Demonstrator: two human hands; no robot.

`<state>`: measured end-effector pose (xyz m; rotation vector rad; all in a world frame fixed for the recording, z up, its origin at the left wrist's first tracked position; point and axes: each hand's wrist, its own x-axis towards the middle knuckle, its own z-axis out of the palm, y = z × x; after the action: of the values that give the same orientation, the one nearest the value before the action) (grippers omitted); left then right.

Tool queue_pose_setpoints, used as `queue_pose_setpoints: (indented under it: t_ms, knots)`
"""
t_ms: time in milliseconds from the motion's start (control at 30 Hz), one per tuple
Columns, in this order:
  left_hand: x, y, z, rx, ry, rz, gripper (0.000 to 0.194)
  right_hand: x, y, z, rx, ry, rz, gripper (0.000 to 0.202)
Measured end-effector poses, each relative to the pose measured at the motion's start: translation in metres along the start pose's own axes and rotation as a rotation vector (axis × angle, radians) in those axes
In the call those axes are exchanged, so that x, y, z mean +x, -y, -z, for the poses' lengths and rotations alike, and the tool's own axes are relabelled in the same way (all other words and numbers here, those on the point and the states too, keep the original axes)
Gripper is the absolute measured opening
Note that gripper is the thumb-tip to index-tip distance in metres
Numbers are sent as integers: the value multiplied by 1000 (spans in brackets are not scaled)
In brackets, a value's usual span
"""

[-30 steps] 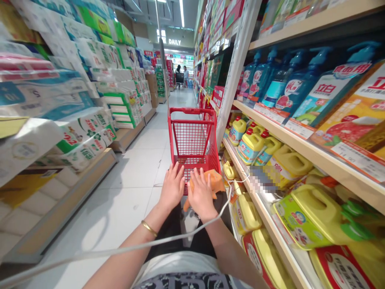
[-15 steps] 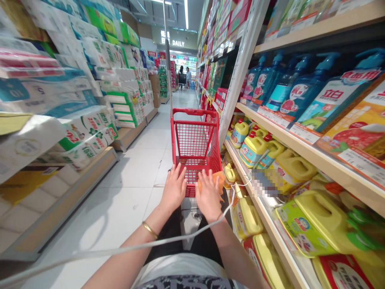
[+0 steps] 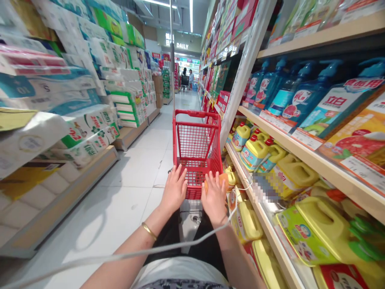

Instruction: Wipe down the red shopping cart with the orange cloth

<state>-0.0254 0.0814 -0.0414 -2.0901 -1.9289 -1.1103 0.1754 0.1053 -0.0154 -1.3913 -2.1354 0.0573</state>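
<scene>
A red plastic shopping cart (image 3: 197, 116) with mesh sides stands in the aisle in front of me. Over its near left corner lies my left hand (image 3: 175, 188), palm down with the fingers stretched forward and apart. My right hand (image 3: 214, 196) is at the near right corner, also palm down with spread fingers. Behind and under those fingers shows a piece of orange material (image 3: 223, 185); its kind I cannot make out. Whether either palm rests on the cart is hidden. A white cable (image 3: 180, 245) runs across in front of both forearms.
Shelves on the right hold blue pump bottles (image 3: 303, 96) and yellow jugs (image 3: 255, 150), close beside the cart. Stacked tissue packs (image 3: 87, 124) line the left. White floor (image 3: 141, 168) runs along the aisle towards two people (image 3: 188, 78) far ahead.
My right hand has shifted slightly right, widening the gap between the hands. Less of the orange material shows below the right hand. The view has turned slightly left; both hands stay spread.
</scene>
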Motion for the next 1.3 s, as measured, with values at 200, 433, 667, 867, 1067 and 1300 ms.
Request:
queue_pose_setpoints:
  t_ms: [200,433,667,867,1067,1300]
  knots:
    - [-1,0,6,-5,14,-16,56,-8,41,-10,121,92,153,52]
    - [-1,1,2,-7,6,-25,55,-13,26,-8,93,66,170,51]
    - [0,2,2,-3,3,-8,53,-14,35,-7,88,49,159,48]
    - [0,-1,3,4,18,-7,52,4,19,2,95,73,133,43]
    - [1,3,-2,2,5,-14,51,18,-17,12,41,-27,11,47]
    - [0,6,-1,2,-14,-10,53,10,17,2,18,17,93,42]
